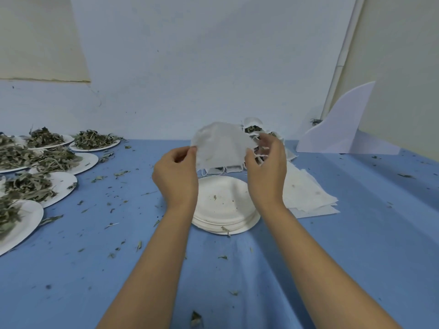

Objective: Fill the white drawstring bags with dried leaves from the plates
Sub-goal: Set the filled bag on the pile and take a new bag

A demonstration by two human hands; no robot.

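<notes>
Above the stack of empty plates (221, 203) at the table's middle, a white drawstring bag (219, 146) hangs spread between both hands, flat and, I judge, not yet filled. The left hand (177, 176) pinches its edge at 9 o'clock; the right hand (267, 172) pinches the frayed side at 3 o'clock. Both forearms reach forward with wrists raised, the hands apart by the bag's width. The step seems to be opening the mouth. Next the layers need parting, then a reach to the plates (65, 181) of dried leaves (28, 186) at 9 o'clock. Spare flat bags (306, 193) lie at 3 o'clock
</notes>
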